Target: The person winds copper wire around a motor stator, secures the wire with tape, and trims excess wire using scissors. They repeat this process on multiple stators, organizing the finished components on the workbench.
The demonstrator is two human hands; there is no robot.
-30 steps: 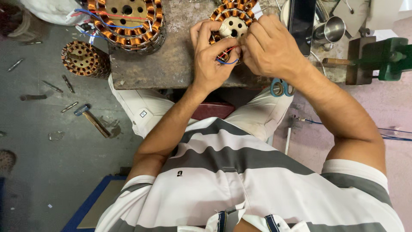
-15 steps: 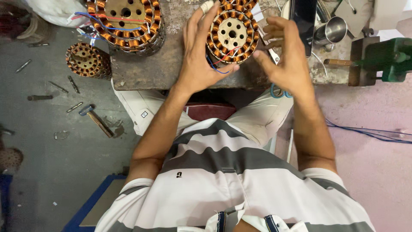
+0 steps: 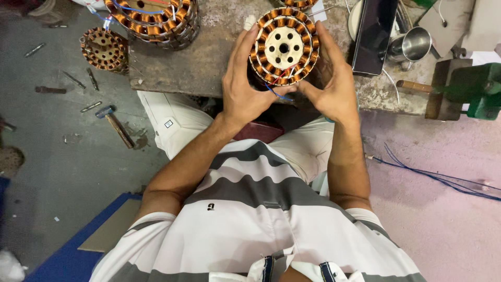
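I cradle copper-wound stator (image 3: 283, 47) over desk (image 3: 209, 57): left hand (image 3: 245, 89) nine o'clock, right hand (image 3: 334, 86) three; fingers (image 3: 241, 49) clamped on rim; best keep off lead wires (image 3: 276, 86).

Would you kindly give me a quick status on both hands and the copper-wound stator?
Left hand and right hand cupping stator from both sides. Stator face-up at workbench edge. Nothing blocking.

A worn grey workbench (image 3: 209, 57) spans 12 o'clock. At 9 o'clock, a grey concrete floor (image 3: 57, 156) carries scattered hand tools and a hammer (image 3: 116, 124). At 7 o'clock lies a blue mat (image 3: 62, 261). At 3 o'clock, the floor turns pinkish (image 3: 443, 219), crossed by blue cables (image 3: 438, 177). A green vise (image 3: 477, 91) sits at 2 o'clock. Lighting is even.
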